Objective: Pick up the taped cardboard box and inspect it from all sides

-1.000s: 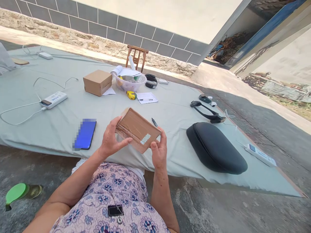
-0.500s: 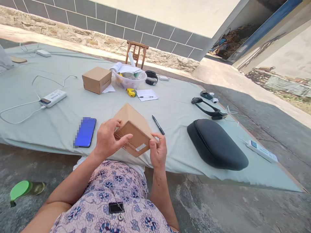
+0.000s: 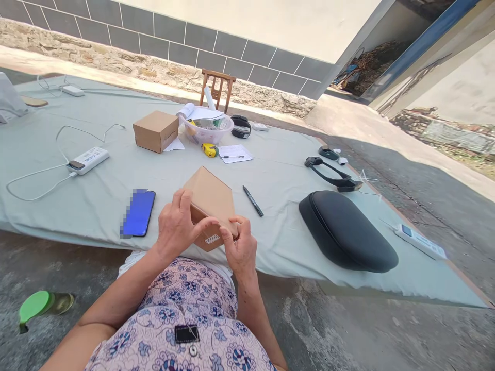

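Observation:
A small brown cardboard box [image 3: 211, 195] is tilted at the table's near edge, a checkered label on its near side. My left hand [image 3: 178, 220] grips its left side, fingers over the upper edge and thumb along the near edge. On the right, my right hand [image 3: 240, 245] pinches the near right corner between thumb and fingers. A black marker [image 3: 252, 201] lies right of the box. To the left is a phone [image 3: 138, 213] with a blue screen.
Farther back are a second cardboard box [image 3: 155, 131], a plastic basket [image 3: 209, 135], a yellow tape measure [image 3: 210, 150] and paper [image 3: 236, 154]. A black case [image 3: 347, 231] lies right, near a black headset [image 3: 332, 176]. White power strips [image 3: 88, 160] stand left and right.
The box has tipped so its top face shows more and its near side less. My right hand has moved left with its corner, and my left fingers have come over the upper edge.

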Motion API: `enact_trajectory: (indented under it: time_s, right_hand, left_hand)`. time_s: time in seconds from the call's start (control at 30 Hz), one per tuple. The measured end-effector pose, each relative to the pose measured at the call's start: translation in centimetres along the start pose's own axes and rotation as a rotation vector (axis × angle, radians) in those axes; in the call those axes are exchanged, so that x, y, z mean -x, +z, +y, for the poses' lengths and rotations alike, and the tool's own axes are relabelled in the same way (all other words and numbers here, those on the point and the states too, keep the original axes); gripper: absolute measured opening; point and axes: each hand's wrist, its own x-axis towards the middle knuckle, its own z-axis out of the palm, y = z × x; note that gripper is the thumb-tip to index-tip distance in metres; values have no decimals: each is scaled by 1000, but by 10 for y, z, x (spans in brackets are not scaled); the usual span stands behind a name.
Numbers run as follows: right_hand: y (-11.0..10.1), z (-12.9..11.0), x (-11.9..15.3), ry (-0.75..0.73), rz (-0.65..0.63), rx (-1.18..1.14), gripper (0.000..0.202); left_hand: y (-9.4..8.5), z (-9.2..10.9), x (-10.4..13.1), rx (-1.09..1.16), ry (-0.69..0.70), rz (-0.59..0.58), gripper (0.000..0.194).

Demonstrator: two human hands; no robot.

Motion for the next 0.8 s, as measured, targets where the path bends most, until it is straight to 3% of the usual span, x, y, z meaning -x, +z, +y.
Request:
enact_trajectory:
  time_s: [0.47,0.6,0.67,0.73,0.8]
  right_hand:
    - [25,21,6,113,-310,-250,39]
    - [32,19,12,-32,-527,-113,27]
    - [34,18,12,-121,-599,-50,16]
    - [34,21,9,-120,-589,-16,15]
    - [30,26,4,-30,-494,-19,20]
  left_hand:
    - [7,-3,-2,118,125,76,43]
    - [22,-5,1,170,236,17,14]
    - [30,-4,3,167,335,-46,19]
    - [35,-4,4,160,376,-79,22]
    - [36,-5,4,178,357,-104,24]
